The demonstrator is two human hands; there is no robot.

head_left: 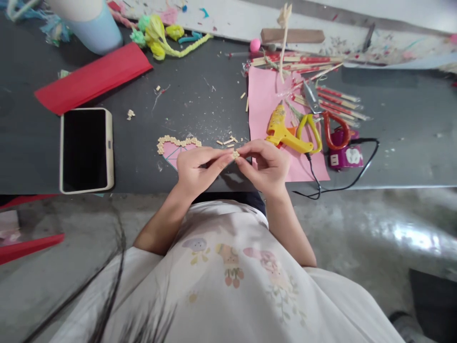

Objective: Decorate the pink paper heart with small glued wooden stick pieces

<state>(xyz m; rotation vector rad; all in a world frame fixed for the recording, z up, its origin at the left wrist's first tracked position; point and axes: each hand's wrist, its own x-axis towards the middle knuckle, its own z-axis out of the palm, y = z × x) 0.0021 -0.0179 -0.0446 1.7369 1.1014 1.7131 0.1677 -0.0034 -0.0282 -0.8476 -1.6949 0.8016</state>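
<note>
Between the fingertips of both hands sits a small cluster of pale beige pieces point(235, 154), cut ends facing me. My left hand point(200, 169) pinches it from the left, and my right hand point(264, 164) pinches it from the right. Partly behind my left hand lies a pink paper heart point(174, 151) with dark lines drawn on it. Its upper edge carries a border of similar small beige clusters point(178, 141); the heart's lower right part is hidden. Just beyond my fingertips, several short cut stick pieces point(228, 141) are scattered on the dark table point(200, 100).
On the right, a yellow glue gun point(285, 131) and scissors point(326, 126) lie over pink paper point(264, 95), near wrapped sticks point(335, 100) and a purple box point(344, 155) with a black cord. A phone point(85, 150), red paper point(94, 78) and bluish cup point(94, 28) stand left.
</note>
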